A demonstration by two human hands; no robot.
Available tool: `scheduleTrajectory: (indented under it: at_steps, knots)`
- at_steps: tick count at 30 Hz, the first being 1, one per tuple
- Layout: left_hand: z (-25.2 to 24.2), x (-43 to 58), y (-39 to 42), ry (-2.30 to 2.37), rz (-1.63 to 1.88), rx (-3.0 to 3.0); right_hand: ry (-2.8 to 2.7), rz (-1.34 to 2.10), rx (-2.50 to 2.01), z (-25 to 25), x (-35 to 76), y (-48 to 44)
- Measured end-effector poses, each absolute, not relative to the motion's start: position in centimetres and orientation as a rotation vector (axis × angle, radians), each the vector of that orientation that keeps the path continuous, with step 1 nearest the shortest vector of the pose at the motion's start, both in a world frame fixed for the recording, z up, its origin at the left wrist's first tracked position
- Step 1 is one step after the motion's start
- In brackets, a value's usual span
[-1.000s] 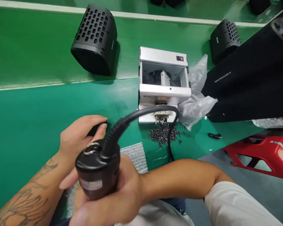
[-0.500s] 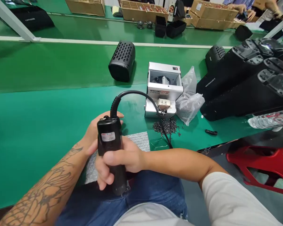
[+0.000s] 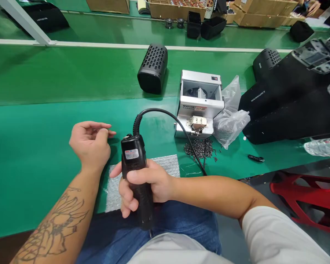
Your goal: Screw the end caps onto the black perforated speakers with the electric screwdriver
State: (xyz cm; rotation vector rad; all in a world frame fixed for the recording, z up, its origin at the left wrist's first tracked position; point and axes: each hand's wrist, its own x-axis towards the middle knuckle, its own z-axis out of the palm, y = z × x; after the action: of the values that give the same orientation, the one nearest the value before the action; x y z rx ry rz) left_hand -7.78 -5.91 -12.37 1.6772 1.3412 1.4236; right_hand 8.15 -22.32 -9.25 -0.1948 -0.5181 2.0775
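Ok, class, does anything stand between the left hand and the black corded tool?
Between the left hand and the top of the black tool, nothing visible; green tabletop shows between. Lower down, a finger of the right hand juts out leftward.

1. ahead of you, a black unit with a perforated top [image 3: 153,69] stands on the green surface; a similar perforated unit [image 3: 265,64] stands farther right.
2. to your right, a big black cabinet [image 3: 275,117] lettered "merkury" lies tilted, with a crumpled clear plastic bag [image 3: 231,126] just beside it.
3. nearer you on that side lies a small black piece [image 3: 255,158].
4. below the bench's right edge, you have a red plastic stool [image 3: 280,189].
5. beyond the white rail [image 3: 99,44], you see two black open housings [image 3: 194,27], two small round parts [image 3: 169,24] and cardboard boxes [image 3: 264,14].
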Motion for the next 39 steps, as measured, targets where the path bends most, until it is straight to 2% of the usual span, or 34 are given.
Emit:
scheduleTrajectory:
  at_steps: [18, 39]
  knots:
    - [-12.6, -7.8, -6.7, 1.208, 1.384, 1.704, -0.447, 2.065, -0.421, -9.9, 8.7, -21.9]
    - [-13.1, -8.0, -6.4, 1.297, 1.202, 1.722, -0.397, 2.057, -0.470, -10.3, 8.6, -22.0]
